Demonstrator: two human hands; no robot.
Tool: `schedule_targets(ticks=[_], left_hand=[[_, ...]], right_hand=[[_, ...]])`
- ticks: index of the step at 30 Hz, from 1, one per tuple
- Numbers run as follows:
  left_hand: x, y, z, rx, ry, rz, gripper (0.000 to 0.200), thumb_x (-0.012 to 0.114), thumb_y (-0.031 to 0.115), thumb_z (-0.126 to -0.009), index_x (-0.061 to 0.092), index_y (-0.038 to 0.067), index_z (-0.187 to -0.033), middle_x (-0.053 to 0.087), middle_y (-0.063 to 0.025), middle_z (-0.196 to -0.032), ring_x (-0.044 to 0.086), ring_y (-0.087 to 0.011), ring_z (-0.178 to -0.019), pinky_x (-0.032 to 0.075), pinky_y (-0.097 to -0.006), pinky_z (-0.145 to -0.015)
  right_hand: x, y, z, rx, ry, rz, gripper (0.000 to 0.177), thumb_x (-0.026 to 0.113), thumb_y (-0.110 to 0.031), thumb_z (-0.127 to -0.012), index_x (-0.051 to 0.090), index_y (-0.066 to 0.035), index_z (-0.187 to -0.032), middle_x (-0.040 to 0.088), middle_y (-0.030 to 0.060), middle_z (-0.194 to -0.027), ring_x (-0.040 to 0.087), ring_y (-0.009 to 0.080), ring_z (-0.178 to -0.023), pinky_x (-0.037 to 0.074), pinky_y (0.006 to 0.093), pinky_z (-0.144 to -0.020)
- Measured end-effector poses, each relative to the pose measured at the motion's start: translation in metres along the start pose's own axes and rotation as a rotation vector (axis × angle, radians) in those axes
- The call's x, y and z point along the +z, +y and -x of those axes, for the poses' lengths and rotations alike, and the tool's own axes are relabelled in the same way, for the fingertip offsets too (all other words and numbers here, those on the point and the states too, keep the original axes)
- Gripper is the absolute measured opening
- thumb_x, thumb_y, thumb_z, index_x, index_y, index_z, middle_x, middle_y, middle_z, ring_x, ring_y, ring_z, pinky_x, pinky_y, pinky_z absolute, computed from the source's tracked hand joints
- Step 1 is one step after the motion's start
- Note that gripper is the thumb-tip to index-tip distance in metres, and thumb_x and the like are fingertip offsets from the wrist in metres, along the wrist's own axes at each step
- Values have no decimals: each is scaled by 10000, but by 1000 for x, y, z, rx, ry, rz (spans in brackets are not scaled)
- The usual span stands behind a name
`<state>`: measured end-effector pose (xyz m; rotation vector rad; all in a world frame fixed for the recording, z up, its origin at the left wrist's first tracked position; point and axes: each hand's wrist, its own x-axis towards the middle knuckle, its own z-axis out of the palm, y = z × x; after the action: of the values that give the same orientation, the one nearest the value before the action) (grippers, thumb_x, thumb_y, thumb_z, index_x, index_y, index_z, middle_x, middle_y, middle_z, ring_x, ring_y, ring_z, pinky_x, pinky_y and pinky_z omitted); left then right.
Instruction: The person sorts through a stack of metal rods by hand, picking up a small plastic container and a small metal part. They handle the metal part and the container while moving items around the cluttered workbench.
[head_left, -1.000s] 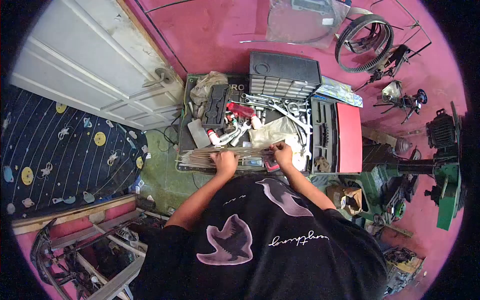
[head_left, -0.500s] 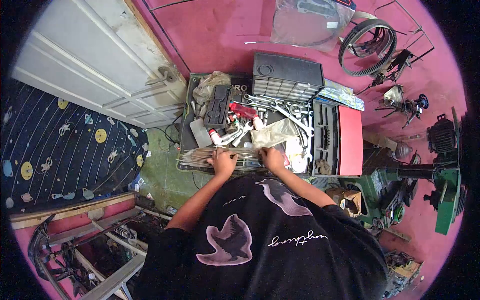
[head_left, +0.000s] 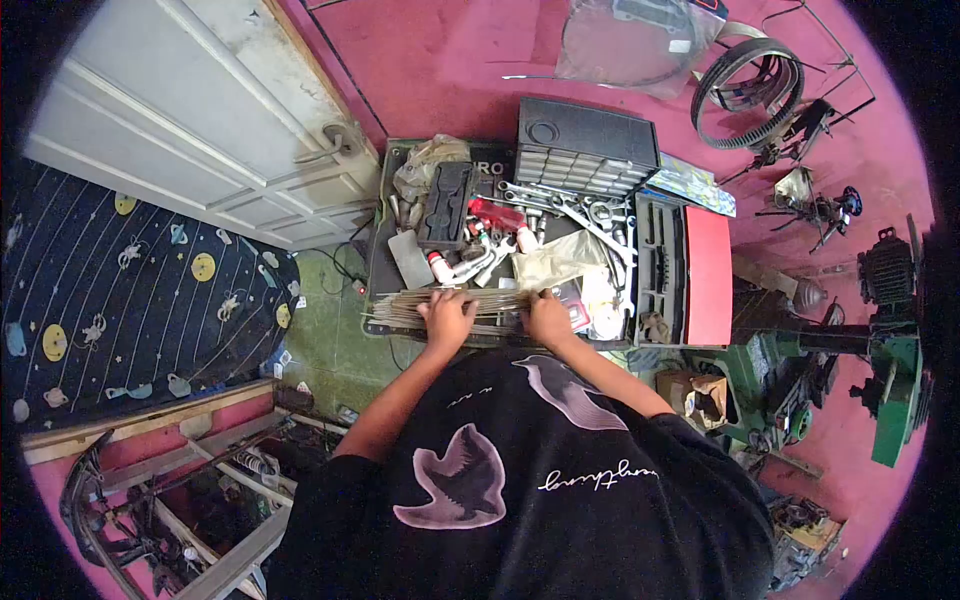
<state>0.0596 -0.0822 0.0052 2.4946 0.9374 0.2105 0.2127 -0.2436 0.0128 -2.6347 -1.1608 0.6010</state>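
Note:
A bundle of long, thin, pale-brown rods [head_left: 396,310] lies crosswise along the front edge of the cluttered workbench. My left hand [head_left: 449,320] is wrapped over its middle, fingers curled on the rods. At the right end, my right hand [head_left: 549,320] grips the same bundle, its fingertips partly hidden. More rods lie beneath and in front of it. Just beyond are open-end wrenches [head_left: 492,262], a small red-and-white bottle [head_left: 440,266] and a crumpled beige plastic bag [head_left: 556,262].
A black drawer cabinet [head_left: 588,140] stands at the back of the bench. An open toolbox with a red lid [head_left: 708,278] sits on the right, beside a green machine [head_left: 890,400]. To the left are a white door [head_left: 220,120] and a dark planet-patterned cloth [head_left: 150,290].
The bench appears slightly higher and further right as the view shifts. Both hands have stayed on the bundle, and the rods look more gathered together between them.

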Motion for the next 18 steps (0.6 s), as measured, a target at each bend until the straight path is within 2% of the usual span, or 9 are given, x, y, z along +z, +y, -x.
schedule_targets(ticks=[1, 4, 8, 10, 11, 13, 15, 17, 18], left_hand=[[-2, -8, -1, 1, 0, 0, 188, 691, 272, -832, 742, 160, -975, 641, -34, -1068, 534, -264, -1062, 334, -514, -853], [-14, -33, -3, -1, 195, -125, 162, 622, 174, -860, 719, 134, -982, 661, -37, -1079, 537, -252, -1063, 330, -491, -866], [-23, -54, -6, 23, 114, -153, 133, 633, 169, -844, 721, 117, -929, 673, -23, -1042, 538, -237, -1041, 327, -483, -868], [-28, -61, -10, 130, 64, -249, 119, 647, 171, -820, 730, 118, -888, 679, -4, -1004, 540, -222, -1004, 329, -474, -856], [-31, -64, -12, 134, 64, -251, 119, 647, 171, -820, 730, 118, -888, 679, -4, -1004, 540, -222, -1004, 329, -474, -856], [-32, -72, -15, 253, 70, -261, 104, 655, 177, -800, 731, 124, -846, 681, 1, -958, 541, -214, -976, 330, -470, -836], [-33, -80, -18, 322, 110, -261, 92, 662, 179, -781, 722, 127, -827, 674, 2, -926, 545, -213, -964, 329, -465, -822], [-34, -87, -20, 377, 113, -245, 120, 691, 229, -781, 711, 130, -848, 658, 7, -910, 533, -213, -983, 318, -461, -830], [-37, -88, -21, 381, 111, -245, 120, 691, 229, -781, 711, 130, -848, 658, 7, -910, 533, -213, -983, 318, -461, -830]], right_hand=[[-2, -1, 0, 34, 30, -15, 358, 628, -259, -848, 628, -24, -1117, 610, 249, -1080, 629, 412, -993, 543, 478, -824], [-9, -8, -4, 52, 60, -118, 419, 655, -246, -829, 625, -5, -1170, 608, 275, -1109, 633, 434, -969, 537, 485, -834], [1, -22, -11, 14, 118, -166, 413, 655, -267, -826, 647, -34, -1167, 611, 235, -1099, 615, 411, -989, 505, 520, -824], [-12, -42, -7, -1, 219, 95, 421, 664, -302, -819, 651, -80, -1176, 594, 183, -1118, 567, 362, -1055, 432, 548, -864], [-11, -48, -9, 1, 221, 92, 421, 664, -302, -819, 651, -80, -1176, 594, 183, -1118, 567, 362, -1055, 432, 548, -864], [-11, -58, -16, 74, 228, 200, 432, 677, -335, -806, 647, -115, -1177, 569, 142, -1157, 508, 314, -1116, 353, 559, -919], [-5, -64, -24, 102, 212, 216, 430, 684, -344, -804, 640, -125, -1171, 561, 130, -1172, 503, 304, -1122, 348, 569, -922], [-7, -77, -26, 46, 178, 248, 431, 695, -348, -798, 643, -135, -1169, 558, 127, -1171, 503, 302, -1124, 350, 553, -921], [-4, -79, -29, -18, 165, 216, 409, 697, -345, -807, 650, -154, -1165, 586, 97, -1164, 523, 292, -1099, 351, 543, -923]])
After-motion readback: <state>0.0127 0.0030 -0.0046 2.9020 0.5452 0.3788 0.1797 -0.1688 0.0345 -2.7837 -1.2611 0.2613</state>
